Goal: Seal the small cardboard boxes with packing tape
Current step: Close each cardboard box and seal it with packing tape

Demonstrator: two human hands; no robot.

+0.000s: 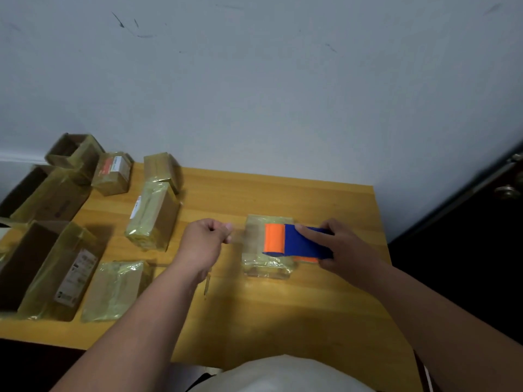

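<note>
A small tape-wrapped cardboard box [264,267] lies flat on the wooden table [283,321], right of centre. On top of it rests a blue and orange tape dispenser [288,241], which my right hand [339,246] grips from the right with the index finger laid along its blue top. My left hand [205,239] is just left of the box, pinching the end of a clear tape strip [239,236] that stretches from the dispenser. The box's middle is hidden under the dispenser.
Several more cardboard boxes, most wrapped in glossy tape, crowd the table's left side: one box [154,215] left of my left hand, a flat one [114,290] near the front, and open ones [42,267] at the far left. A dark door [481,236] stands at the right.
</note>
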